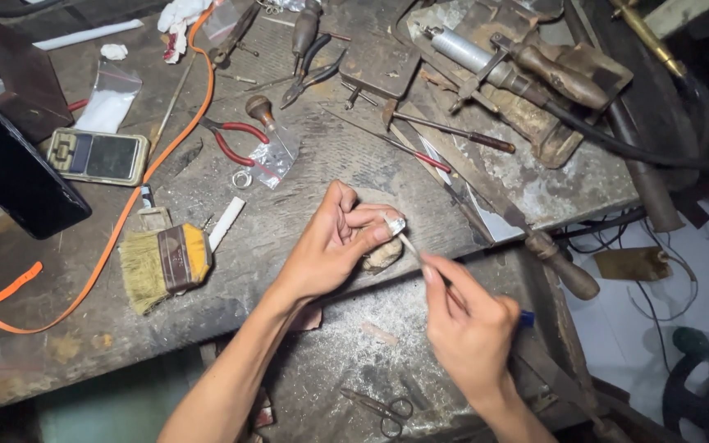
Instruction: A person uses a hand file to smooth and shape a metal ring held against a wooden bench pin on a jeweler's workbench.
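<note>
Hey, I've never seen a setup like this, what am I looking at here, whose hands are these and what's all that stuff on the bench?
There is one picture, taken by a camera worn on a person's head, looking down at their own two bare hands over a worn, dusty workbench. The left hand pinches a small silvery ring-like piece against a wooden peg. The right hand holds a thin tool with its tip at that piece. On the bench lie a flat brush, a small pocket scale, red-handled pliers, an orange strap, and a torch-like tool. Scissors lie on the lower shelf.
</note>
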